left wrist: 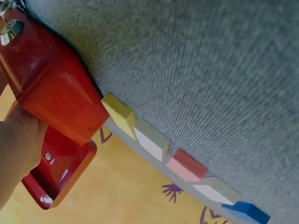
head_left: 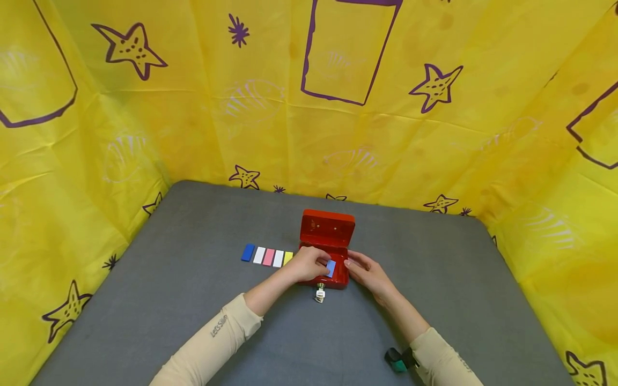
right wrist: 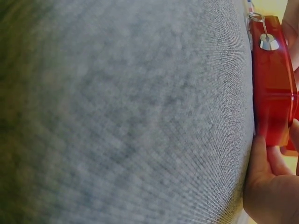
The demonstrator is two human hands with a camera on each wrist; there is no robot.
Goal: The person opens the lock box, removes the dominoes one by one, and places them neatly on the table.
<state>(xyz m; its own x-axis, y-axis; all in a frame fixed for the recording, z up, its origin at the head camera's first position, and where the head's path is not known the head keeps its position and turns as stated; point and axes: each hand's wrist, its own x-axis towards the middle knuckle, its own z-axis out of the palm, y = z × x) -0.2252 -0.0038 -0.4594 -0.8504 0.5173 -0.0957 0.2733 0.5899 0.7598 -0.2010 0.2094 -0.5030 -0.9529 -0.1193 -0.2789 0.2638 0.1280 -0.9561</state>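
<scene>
A red cash box (head_left: 324, 285) stands on the grey table with its lid (head_left: 327, 228) raised at the back. My left hand (head_left: 310, 264) reaches over its left side and pinches a light blue block (head_left: 331, 268) inside the box, thumb and fingers bent. My right hand (head_left: 369, 272) rests against the right side, its fairly straight fingers touching the outer wall and the thumb near the rim. In the right wrist view, those fingers (right wrist: 259, 156) meet the box's end wall. Keys (head_left: 320, 292) hang from the lock (right wrist: 269, 43) at the front.
Left of the box runs a row of blocks: blue (head_left: 248, 252), white (head_left: 259, 255), pink (head_left: 268, 257), white (head_left: 278, 259) and yellow (head_left: 288, 258). Yellow patterned cloth (head_left: 270, 118) surrounds the grey table (head_left: 203, 321). A black-and-green object (head_left: 397, 360) sits by the right sleeve.
</scene>
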